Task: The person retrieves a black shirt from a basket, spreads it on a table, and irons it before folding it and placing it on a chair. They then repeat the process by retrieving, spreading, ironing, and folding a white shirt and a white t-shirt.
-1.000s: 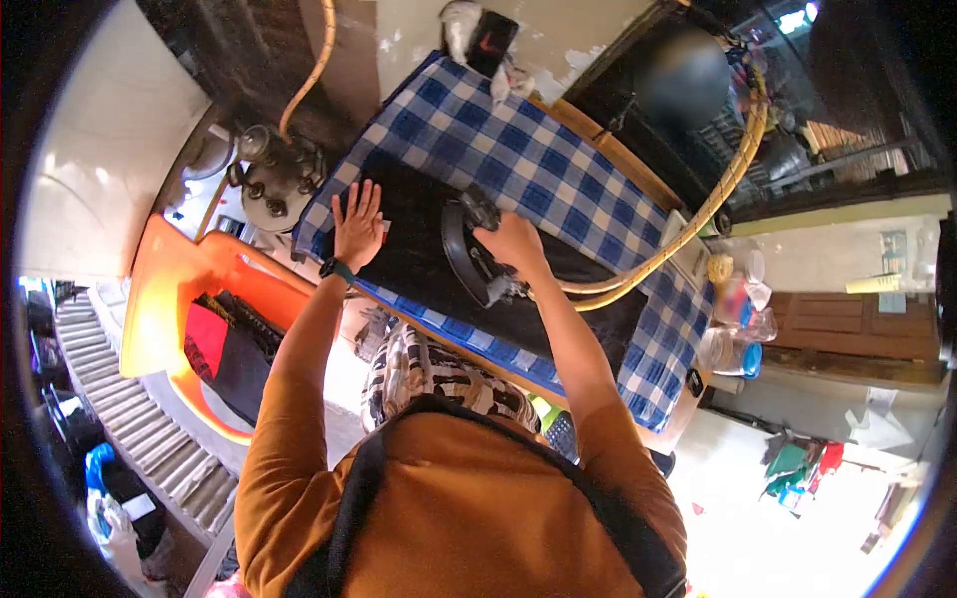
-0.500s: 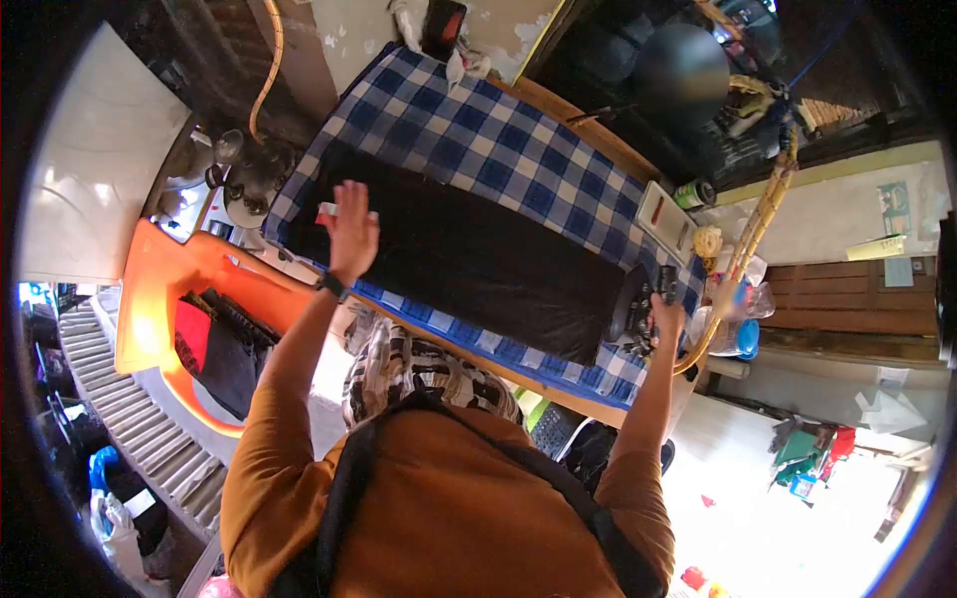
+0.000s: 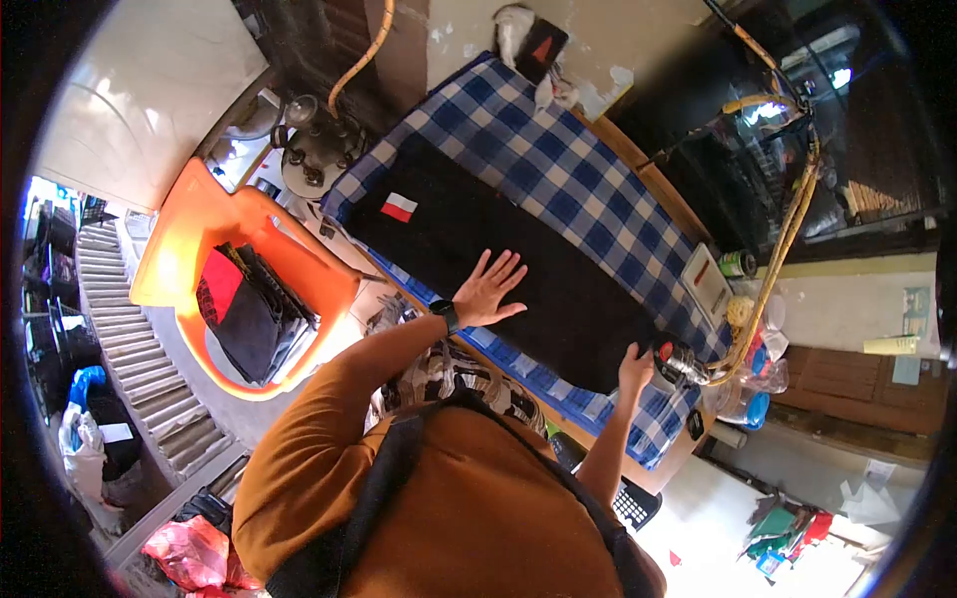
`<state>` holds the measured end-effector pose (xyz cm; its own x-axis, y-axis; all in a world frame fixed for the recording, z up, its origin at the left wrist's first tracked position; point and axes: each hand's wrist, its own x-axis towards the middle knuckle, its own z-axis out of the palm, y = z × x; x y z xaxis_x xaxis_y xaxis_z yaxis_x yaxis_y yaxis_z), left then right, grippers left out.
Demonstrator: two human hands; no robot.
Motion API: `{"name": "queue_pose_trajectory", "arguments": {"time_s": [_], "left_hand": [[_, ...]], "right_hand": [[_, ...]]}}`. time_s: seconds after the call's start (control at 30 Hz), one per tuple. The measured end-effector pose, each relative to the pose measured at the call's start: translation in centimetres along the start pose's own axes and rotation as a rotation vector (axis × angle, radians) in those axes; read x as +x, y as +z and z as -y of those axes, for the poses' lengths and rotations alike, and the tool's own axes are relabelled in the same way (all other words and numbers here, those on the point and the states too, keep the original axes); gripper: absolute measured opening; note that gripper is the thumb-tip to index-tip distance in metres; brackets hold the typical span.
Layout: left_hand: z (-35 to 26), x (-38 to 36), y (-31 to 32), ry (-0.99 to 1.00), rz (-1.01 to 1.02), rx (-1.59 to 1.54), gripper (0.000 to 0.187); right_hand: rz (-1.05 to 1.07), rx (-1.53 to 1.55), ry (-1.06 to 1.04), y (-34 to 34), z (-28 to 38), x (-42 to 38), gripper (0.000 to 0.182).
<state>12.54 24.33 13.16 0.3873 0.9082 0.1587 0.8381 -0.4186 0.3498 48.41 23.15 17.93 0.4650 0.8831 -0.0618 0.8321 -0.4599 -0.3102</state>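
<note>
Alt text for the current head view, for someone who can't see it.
A person's left hand lies spread on a black cloth atop a checked cover; the right hand is at the cloth's right end, beside an iron. An orange chair holding fabric stands left.

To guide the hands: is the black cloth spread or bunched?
Spread: the black cloth lies flat along the checked cloth, with no bunching visible.

Part of the black cloth [image 3: 568, 269] is covered by the left hand [image 3: 488, 291]; whether the iron [image 3: 682, 362] is touched by the right hand [image 3: 634, 370] cannot be told. The leftmost yellow hose [image 3: 363, 65] is cut off by the top edge, and the wall sheet [image 3: 914, 304] cannot be read.
</note>
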Motion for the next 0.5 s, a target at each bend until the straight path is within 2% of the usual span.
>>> {"name": "queue_pose_trajectory", "arguments": {"time_s": [0.07,0.17,0.2,0.27,0.3,0.33,0.37,0.4,0.43,0.5], "left_hand": [[0.3,0.1,-2.0,-0.039,0.058,-0.087,0.075],[1.4,0.8,-6.7,-0.060,-0.020,-0.537,0.074],[2.1,1.1,-8.9,-0.055,-0.017,-0.536,0.074],[4.7,2.2,-12.4,-0.083,0.020,-1.263,0.073],[7.7,2.9,-11.4,-0.074,-0.020,-1.437,0.072],[8.0,2.7,-14.5,-0.258,-0.075,-2.019,0.070],[12.4,2.4,-13.6,-0.516,-0.041,-2.380,0.068],[12.4,2.8,-17.4,-0.517,-0.381,-2.163,0.070],[14.7,2.7,-17.0,-0.442,-0.388,-2.299,0.064],[21.8,0.9,-11.0,-0.450,-0.433,-2.270,0.059]], "right_hand": [[-0.082,0.213,-0.198,-4.2,6.6,-0.7,0.051],[0.022,0.415,-0.371,-8.6,17.3,-1.9,0.049],[0.071,0.452,-0.427,-9.9,21.5,-3.2,0.048],[0.335,0.614,-0.609,-11.0,28.4,-6.0,0.053],[0.535,0.783,-0.623,-10.5,30.8,-7.5,0.055],[0.736,0.952,-0.634,-9.9,32.6,-8.8,0.058],[0.763,1.040,-0.687,-8.1,33.6,-9.6,0.059],[0.792,1.127,-0.742,-6.2,34.0,-9.8,0.061],[0.704,1.050,-0.710,-5.7,34.3,-9.8,0.056],[0.506,0.858,-0.591,-1.7,32.5,-7.9,0.048]]}}
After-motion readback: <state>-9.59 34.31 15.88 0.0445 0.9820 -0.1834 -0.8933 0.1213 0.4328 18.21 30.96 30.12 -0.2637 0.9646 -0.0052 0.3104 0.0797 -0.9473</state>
